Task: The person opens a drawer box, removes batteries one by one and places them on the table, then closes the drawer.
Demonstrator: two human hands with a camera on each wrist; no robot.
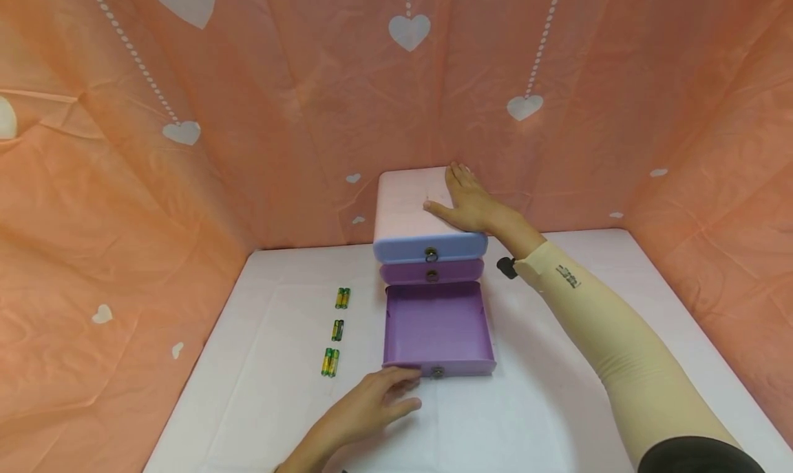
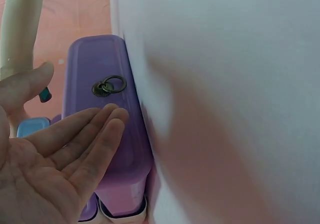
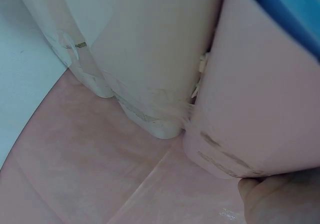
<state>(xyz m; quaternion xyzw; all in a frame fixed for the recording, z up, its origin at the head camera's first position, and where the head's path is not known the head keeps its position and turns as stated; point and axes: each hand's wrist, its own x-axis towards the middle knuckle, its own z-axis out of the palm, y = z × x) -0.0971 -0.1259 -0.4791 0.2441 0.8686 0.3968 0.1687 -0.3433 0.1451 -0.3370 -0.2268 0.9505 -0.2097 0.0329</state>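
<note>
A small drawer cabinet [image 1: 405,201] with a pale pink top stands at the back of the table. Its bottom purple drawer [image 1: 464,368] is pulled far out. Above it, the middle purple drawer [image 1: 399,273] and the top blue drawer [image 1: 399,250] are in. My left hand [image 1: 368,405] is at the left part of the bottom drawer's front, fingers extended, beside the ring pull [image 2: 117,84]; whether the fingertips touch the front I cannot tell. My right hand [image 1: 467,203] rests on the cabinet's top, fingers spread; the right wrist view catches a bit of it at the cabinet's edge.
Left of the cabinet, green-and-yellow batteries lie in three pairs: a far pair [image 1: 343,298], a middle pair [image 1: 337,330] and a near pair [image 1: 330,362]. An orange cloth [image 1: 310,149] with white hearts hangs behind the white table [image 1: 272,335] and along its sides.
</note>
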